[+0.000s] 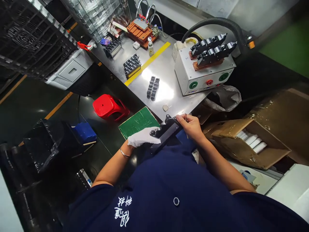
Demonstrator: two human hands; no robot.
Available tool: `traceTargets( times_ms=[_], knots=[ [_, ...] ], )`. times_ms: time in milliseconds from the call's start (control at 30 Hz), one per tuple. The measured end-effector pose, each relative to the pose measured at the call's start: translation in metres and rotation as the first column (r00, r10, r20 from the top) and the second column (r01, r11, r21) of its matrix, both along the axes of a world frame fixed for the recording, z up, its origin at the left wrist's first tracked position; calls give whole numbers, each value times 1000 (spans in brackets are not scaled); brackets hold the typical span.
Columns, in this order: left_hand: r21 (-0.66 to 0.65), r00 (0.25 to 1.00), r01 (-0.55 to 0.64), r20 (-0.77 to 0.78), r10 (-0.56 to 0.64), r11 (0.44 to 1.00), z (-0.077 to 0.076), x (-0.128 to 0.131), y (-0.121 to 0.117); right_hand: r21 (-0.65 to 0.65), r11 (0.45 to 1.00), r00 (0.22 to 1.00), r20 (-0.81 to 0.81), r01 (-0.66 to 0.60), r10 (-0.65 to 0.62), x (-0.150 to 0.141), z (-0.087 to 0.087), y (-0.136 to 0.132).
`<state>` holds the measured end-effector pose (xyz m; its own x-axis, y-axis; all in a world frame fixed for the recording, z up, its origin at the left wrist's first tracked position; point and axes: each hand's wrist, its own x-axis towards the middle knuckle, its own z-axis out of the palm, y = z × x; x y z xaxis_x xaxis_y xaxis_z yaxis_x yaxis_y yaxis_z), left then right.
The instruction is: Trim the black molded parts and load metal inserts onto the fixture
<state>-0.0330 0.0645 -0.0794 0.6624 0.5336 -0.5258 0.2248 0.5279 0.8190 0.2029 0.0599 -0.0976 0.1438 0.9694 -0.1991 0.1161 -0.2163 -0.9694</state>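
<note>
A long black plastic part (166,133) with a flat grey face and rounded lugs along its edge is held tilted in front of my chest. My left hand (143,137), in a white glove, is closed around its lower end. At the upper end my bare right hand (190,127) pinches with thumb and forefinger, touching the part. Something thin shows by those fingers, too small to make out. Two similar black parts (153,87) lie side by side on the metal bench (166,75), with a small pale piece (165,108) nearer me.
A white control box (205,74) on the bench carries black parts in orange fixtures. More black parts (132,66) sit by a yellow tape line (149,62). A green board (140,122) lies beside the bench's near corner. A red stool (108,106) and an open carton (251,141) flank me.
</note>
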Motion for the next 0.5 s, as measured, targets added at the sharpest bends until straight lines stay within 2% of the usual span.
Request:
traceTargets(
  times_ms=[67,133,200,267,300,367,433,500],
  knots=[
    [1,998,-17,-54,17,1000,-6,10,8,-38,999,999,-46,24,-25,7,-14,16],
    [-47,997,-46,-62,43,998,-13,20,19,-136,989,992,-101,56,-70,18,-34,35],
    [-99,994,-93,-70,86,991,-22,27,38,-299,949,986,-100,99,-134,33,-58,58],
    [-52,967,-193,-181,181,980,-36,30,67,-440,888,983,-52,135,-175,48,-85,81],
    [17,930,-253,-271,248,967,-44,30,86,-484,865,985,-29,136,-171,55,-98,92],
    [215,795,-342,-453,404,915,-64,28,134,-547,832,993,-8,93,-116,68,-127,116],
    [358,649,-381,-553,522,852,-84,24,188,-611,791,1000,8,29,-30,77,-157,141],
    [471,501,-364,-628,595,804,-102,21,244,-664,747,998,24,-31,62,84,-187,167]
  ],
)
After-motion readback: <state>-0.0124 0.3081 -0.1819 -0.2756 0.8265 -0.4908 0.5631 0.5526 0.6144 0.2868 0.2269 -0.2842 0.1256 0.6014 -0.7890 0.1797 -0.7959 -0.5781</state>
